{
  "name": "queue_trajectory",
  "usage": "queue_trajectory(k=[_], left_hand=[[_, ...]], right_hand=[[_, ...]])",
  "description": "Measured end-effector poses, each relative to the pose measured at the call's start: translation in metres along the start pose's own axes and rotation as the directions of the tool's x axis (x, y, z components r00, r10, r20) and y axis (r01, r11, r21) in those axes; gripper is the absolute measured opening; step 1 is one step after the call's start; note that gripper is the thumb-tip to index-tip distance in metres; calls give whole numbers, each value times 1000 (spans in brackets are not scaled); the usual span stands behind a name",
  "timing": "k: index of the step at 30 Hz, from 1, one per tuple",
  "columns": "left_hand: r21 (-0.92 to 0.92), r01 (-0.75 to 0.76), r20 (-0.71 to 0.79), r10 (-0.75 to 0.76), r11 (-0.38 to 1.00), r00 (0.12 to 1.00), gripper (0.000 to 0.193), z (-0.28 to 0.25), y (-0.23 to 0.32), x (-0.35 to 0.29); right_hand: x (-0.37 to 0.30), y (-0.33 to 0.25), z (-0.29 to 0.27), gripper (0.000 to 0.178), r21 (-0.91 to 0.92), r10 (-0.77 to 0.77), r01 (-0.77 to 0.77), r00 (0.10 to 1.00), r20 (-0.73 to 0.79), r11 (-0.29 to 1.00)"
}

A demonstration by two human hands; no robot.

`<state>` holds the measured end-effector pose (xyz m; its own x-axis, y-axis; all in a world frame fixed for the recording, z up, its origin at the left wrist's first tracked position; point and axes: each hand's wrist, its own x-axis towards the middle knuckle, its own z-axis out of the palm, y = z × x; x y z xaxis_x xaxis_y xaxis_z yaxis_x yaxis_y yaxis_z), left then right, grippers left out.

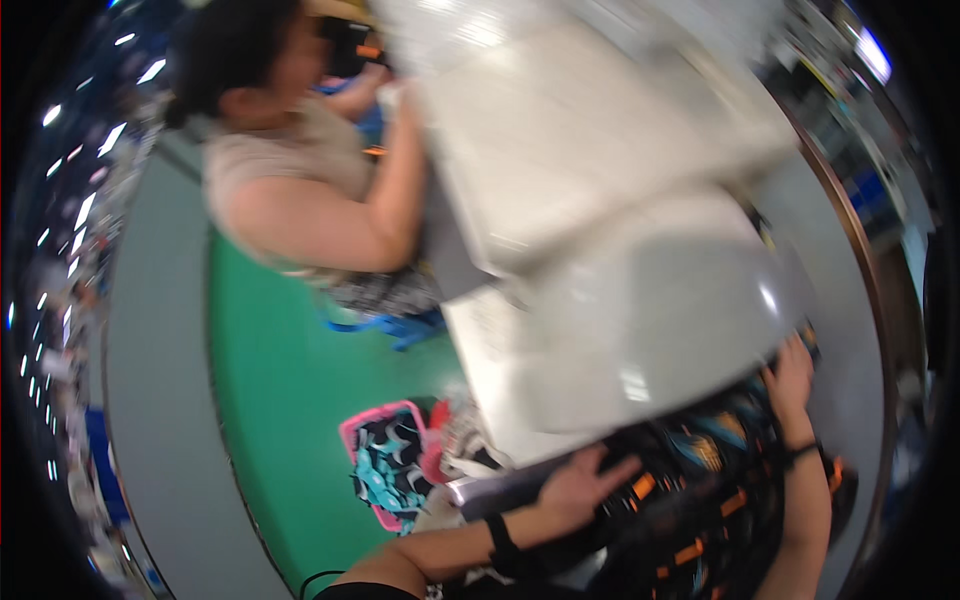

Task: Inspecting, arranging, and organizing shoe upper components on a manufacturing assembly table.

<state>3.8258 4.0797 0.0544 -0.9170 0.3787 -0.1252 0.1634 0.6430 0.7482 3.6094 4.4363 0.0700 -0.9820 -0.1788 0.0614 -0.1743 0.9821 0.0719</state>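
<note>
The picture is blurred by motion. My left hand lies flat, fingers spread, on a dark patterned fabric with orange and blue marks, at the near edge of a white table. My right hand rests on the same fabric further right, by the table's edge, fingers loosely apart. Both wrists wear a dark band. Neither hand clearly grips anything.
Another person in a beige top sits at the far left of the table, an arm raised to a white machine. A pink basket with patterned fabric stands on the green floor beside a grey strip.
</note>
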Motion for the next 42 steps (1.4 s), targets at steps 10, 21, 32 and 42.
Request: queue_trajectory(k=[10, 21, 32, 42], left_hand=[[32, -46, 38, 45, 998, 998, 90, -20, 0, 12], [256, -261, -53, 283, 931, 958, 87, -86, 46, -23], [502, -203, -97, 288, 841, 953, 84, -141, -9, 58], [509, -218, -100, 309, 833, 946, 87, -134, -24, 62]], right_hand=[[25, -9, 3, 23, -141, -212, 209, 977, -10, 968], [-14, -19, -75, 10, -64, -291, 286, 900, -323, 956], [108, -60, -43, 24, -187, -205, 148, 920, -334, 971], [116, -72, -20, 23, -49, -174, 168, 909, -380, 985]])
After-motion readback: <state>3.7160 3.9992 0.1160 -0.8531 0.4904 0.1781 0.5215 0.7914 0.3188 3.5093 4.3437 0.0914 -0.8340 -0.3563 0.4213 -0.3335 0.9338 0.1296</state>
